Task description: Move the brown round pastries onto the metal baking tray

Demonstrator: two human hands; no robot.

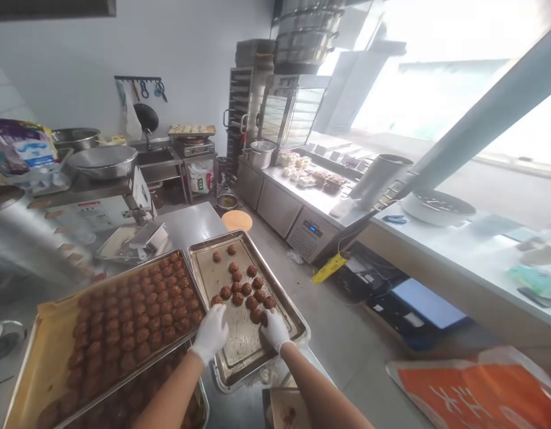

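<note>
Both my hands wear white gloves and reach into a steel baking tray (290,307) that holds several brown dough balls (246,289). My left hand (211,331) rests with fingers curled at the near left edge of the cluster, touching a ball. My right hand (274,328) is closed around a ball at the cluster's near right edge. To the left lies a larger tray (47,333), lined with yellow paper and packed with rows of brown balls (136,322). Another tray of balls sits partly hidden beneath it.
A scale with a steel bowl (103,162) stands behind the trays on the steel worktable (190,221). A long counter (302,193) with pastries and a display oven runs along the right. An orange stool (237,220) stands on the floor. An orange sheet (481,393) lies at lower right.
</note>
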